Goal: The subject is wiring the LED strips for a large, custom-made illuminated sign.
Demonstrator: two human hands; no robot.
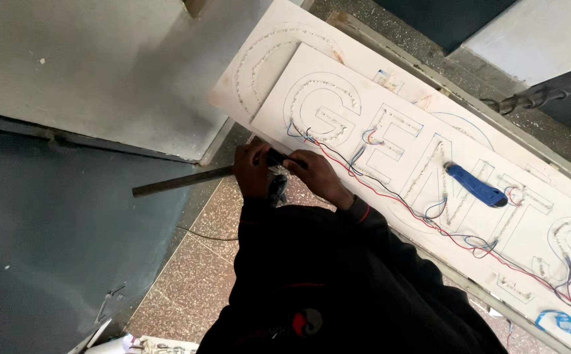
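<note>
White sign board (429, 164) with outlined letters and red and blue wires (390, 190), worked at its near-left corner by two hands.

A small dark object (277, 159), too blurred to be identified, is gripped between the left hand (251, 172) and the right hand (317, 176), both closed around it just at the board's corner, where the wires begin; a crumpled clear bag (277, 187) hangs beneath them. A long flat metal bar (180, 181) is seen running left from the hands over the speckled floor (193, 275). A blue-handled tool (475, 185) lies well apart, to the right on the letters. For the work to be done well, the grip is best kept close to the corner and the wires left untugged, with the bar held steady.
</note>
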